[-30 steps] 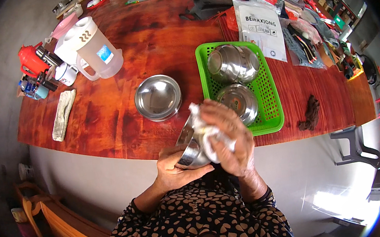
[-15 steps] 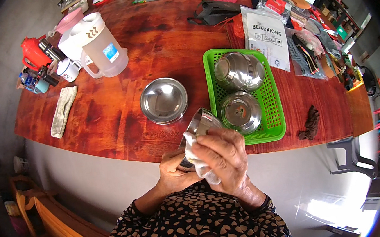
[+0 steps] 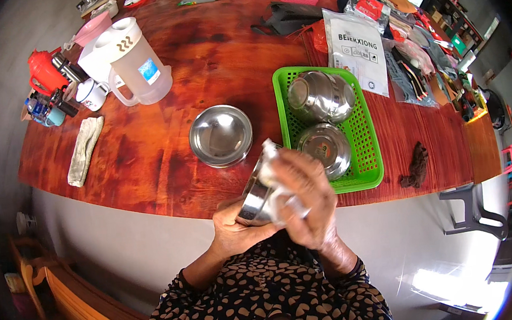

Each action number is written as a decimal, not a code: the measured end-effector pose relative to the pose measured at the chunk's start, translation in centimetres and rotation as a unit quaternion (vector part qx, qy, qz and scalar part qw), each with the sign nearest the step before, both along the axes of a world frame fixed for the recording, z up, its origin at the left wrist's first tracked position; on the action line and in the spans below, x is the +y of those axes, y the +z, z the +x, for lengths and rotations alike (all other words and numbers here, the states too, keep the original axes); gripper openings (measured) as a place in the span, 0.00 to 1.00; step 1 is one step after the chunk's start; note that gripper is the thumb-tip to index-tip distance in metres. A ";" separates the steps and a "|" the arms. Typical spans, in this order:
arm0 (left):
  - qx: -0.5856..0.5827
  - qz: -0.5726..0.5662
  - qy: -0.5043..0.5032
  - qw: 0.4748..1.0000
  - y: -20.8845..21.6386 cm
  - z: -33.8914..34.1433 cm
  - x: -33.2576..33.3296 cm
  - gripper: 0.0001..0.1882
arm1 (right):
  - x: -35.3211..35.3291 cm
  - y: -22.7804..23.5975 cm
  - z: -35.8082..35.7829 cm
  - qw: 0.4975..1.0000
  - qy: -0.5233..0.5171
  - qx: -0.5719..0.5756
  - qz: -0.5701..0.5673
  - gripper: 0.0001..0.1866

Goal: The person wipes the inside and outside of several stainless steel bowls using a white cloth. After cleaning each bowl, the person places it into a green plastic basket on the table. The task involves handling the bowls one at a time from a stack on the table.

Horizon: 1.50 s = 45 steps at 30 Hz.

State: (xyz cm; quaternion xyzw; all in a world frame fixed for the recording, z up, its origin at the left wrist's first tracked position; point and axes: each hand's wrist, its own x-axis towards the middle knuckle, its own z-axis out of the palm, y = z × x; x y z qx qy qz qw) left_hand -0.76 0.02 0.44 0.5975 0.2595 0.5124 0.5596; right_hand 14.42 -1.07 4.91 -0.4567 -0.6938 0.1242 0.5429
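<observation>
My left hand (image 3: 235,227) grips a shiny steel bowl (image 3: 253,203) by its lower side, tilted at the table's front edge. A white cloth (image 3: 276,204) is bunched in my right hand (image 3: 308,198), pressed against the bowl; the fingers are a little blurred by motion. Much of the bowl is hidden behind cloth and fingers. Beyond it, another steel bowl (image 3: 221,135) rests upright on the table. To the right, a green plastic basket (image 3: 369,174) holds steel bowls, some upturned (image 3: 324,148) and some lying on their side (image 3: 321,96).
The red-brown wooden table (image 3: 164,150) carries a clear pitcher (image 3: 138,66), an enamel mug (image 3: 92,95) and a red thermos (image 3: 46,71) at the left. A folded cloth (image 3: 86,152) lies nearby. Right of the basket are a white plastic package (image 3: 353,54) and a dark brown rag (image 3: 415,165).
My right hand has shifted the cloth along the bowl, and more of the bowl's lower side now shows. My left hand keeps its hold. The other bowls have stayed in place.
</observation>
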 end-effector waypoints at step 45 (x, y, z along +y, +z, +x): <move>-0.362 -0.320 -0.044 0.875 -0.9 -0.1 0.0 0.18 | -3.0 -2.4 -2.7 0.988 -0.036 -0.122 0.089 0.24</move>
